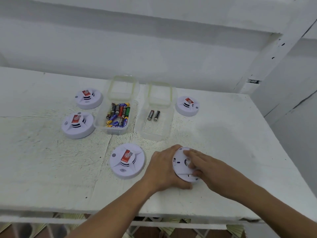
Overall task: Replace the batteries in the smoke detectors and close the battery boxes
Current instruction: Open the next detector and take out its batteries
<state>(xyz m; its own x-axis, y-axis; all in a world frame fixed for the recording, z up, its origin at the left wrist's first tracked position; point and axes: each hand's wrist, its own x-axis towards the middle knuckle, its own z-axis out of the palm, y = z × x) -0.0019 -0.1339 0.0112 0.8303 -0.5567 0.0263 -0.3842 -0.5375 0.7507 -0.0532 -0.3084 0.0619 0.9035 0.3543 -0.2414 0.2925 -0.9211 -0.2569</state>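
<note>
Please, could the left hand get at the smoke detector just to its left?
Probably yes: only bare table lies between the left hand and the face-up detector, though it grips the upturned detector and must let go first.

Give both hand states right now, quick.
Left hand: grips the tilted smoke detector by its rim.
Right hand: laid on the detector's back; whether it grips cannot be told.
</note>
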